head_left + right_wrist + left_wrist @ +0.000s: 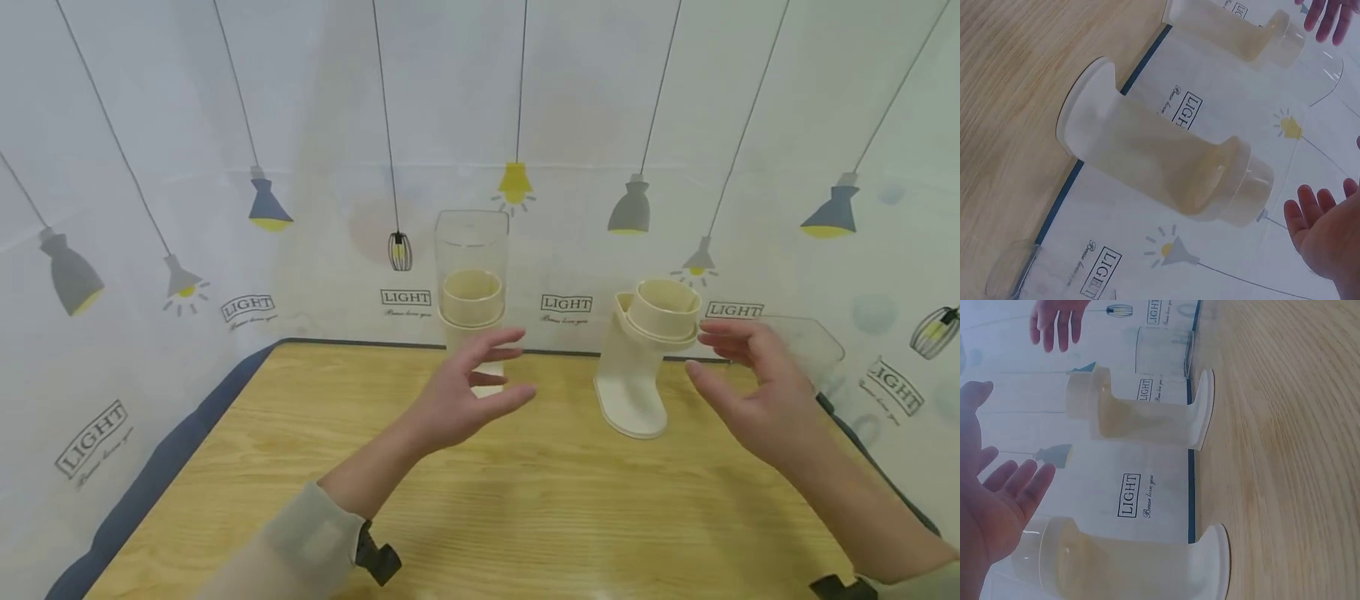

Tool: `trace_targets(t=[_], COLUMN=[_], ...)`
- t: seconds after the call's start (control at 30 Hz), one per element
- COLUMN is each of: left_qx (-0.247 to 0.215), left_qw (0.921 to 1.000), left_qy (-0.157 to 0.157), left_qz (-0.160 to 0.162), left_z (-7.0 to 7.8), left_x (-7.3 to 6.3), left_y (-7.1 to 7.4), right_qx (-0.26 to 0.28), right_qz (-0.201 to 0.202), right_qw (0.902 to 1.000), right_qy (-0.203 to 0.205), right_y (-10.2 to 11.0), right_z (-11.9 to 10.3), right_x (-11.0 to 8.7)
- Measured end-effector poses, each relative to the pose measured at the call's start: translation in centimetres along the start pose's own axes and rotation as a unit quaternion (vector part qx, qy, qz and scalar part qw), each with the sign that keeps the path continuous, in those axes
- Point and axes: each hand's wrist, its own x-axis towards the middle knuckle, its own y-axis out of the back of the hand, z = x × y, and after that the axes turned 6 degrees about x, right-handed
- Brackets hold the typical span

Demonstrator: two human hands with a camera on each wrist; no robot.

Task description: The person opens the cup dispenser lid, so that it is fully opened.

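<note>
Two cream stands with round ring tops and flat rounded feet are near the table's back edge. The left stand (472,300) bears a clear container (472,240) upright in its ring. On the right stand (630,379) the ring has no container. My left hand (468,396) hovers before the left stand, hiding its lower part, with fingers extended and nothing in them. To the right of the other stand is my right hand (757,392), fingers spread and slightly bent, holding nothing. The right wrist view shows a gap between this hand and the ring (1235,181).
A second clear container (1163,353) stands on the table past the right stand, partly behind my right hand in the head view. Wood-grain table (465,508) lies in front. A white sheet (322,250) printed with lamps rises behind, its dark blue border (172,450) along the edges.
</note>
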Motion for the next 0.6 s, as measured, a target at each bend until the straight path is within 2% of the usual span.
trace_targets(t=[0.2, 0.37, 0.5, 0.6], left_qx=[0.014, 0.018, 0.027, 0.036], left_qw=[0.9993, 0.9984, 0.9967, 0.9953], left_qy=[0.030, 0.045, 0.057, 0.067], left_qz=[0.017, 0.030, 0.051, 0.060], left_z=[-0.7, -1.6, -2.2, -2.8], left_x=[-1.3, -2.2, -2.6, -2.7], left_y=[1.7, 3.3, 4.8, 6.0], right_qx=[0.001, 0.015, 0.017, 0.013], right_qz=[-0.034, -0.069, -0.089, -0.093], right_qw=[0.9992, 0.9974, 0.9958, 0.9954], right_qy=[0.021, 0.016, 0.009, 0.018], right_y=[-2.2, -4.2, -5.5, -6.5], right_z=[-1.3, -2.5, -3.1, -3.3], right_x=[0.8, 1.6, 2.4, 3.3])
